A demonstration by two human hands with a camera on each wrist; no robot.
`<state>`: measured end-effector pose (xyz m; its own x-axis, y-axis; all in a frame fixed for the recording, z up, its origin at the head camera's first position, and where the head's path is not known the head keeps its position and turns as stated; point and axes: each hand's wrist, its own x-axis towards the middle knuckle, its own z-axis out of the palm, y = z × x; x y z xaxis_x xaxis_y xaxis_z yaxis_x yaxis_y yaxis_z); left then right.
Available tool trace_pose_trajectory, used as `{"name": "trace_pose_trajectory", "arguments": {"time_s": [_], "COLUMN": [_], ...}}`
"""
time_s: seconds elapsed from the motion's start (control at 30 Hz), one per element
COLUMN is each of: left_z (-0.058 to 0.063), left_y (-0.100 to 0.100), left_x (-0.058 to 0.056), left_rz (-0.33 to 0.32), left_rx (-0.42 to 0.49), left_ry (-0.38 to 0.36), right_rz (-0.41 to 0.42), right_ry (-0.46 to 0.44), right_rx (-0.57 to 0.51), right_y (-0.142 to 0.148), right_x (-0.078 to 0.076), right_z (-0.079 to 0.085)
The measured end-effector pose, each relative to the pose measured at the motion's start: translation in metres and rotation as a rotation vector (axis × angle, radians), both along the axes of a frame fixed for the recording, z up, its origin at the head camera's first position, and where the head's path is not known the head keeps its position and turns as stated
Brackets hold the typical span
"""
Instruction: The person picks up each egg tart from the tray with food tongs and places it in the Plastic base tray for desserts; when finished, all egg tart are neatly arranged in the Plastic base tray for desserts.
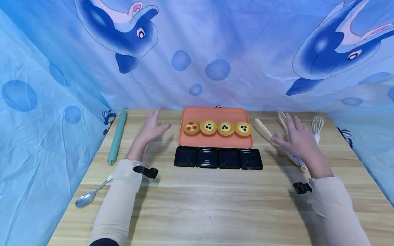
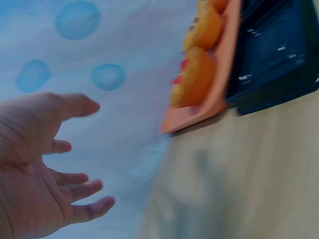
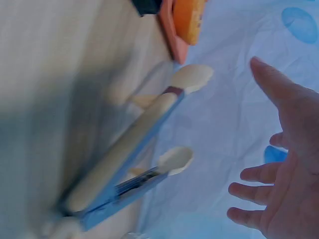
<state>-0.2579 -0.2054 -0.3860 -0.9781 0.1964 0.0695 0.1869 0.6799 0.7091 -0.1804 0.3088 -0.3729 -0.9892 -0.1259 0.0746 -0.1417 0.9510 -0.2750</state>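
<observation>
My left hand (image 1: 152, 126) hovers over the table left of the orange tray (image 1: 215, 141), its fingers spread and holding nothing. My right hand (image 1: 298, 138) hangs with spread fingers above the tongs (image 3: 129, 144), which stand apart at their pale tips and are partly hidden by it in the head view. On the tray sit several egg tarts in a row: one with red dots (image 1: 191, 127) at the left, the others with dark blue dots (image 1: 225, 128). Directly in front of the tray lies a row of black square dishes (image 1: 207, 158), side by side.
A teal rolling pin (image 1: 117, 136) lies at the table's left edge. Nearer me is a metal spoon (image 1: 86, 198), its handle end covered by my left sleeve. At the right back lies a whisk (image 1: 317, 127). A blue dolphin-print cloth (image 1: 246, 41) hangs behind the table.
</observation>
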Motion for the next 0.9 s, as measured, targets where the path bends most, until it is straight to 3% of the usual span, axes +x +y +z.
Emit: {"name": "trace_pose_trajectory", "arguments": {"time_s": [0.2, 0.37, 0.53, 0.67, 0.9], "left_z": [-0.035, -0.052, -0.058, -0.060, -0.063], "left_y": [0.013, 0.024, 0.031, 0.037, 0.041], "left_x": [-0.010, -0.016, -0.015, -0.017, -0.021], "left_rz": [0.014, 0.006, 0.031, 0.013, 0.016], "left_rx": [0.230, 0.310, 0.370, 0.370, 0.400], "left_ry": [-0.195, -0.246, -0.273, -0.281, -0.317], "right_rz": [-0.032, -0.075, -0.134, -0.167, -0.175], "right_ry": [-0.051, -0.073, -0.130, -0.152, -0.068], "right_rx": [-0.071, -0.092, -0.097, -0.092, -0.120], "right_y": [0.015, 0.023, 0.027, 0.028, 0.029], "right_x": [0.003, 0.001, -0.002, -0.002, -0.004], "right_z": [-0.025, -0.042, -0.048, -0.050, -0.057]}}
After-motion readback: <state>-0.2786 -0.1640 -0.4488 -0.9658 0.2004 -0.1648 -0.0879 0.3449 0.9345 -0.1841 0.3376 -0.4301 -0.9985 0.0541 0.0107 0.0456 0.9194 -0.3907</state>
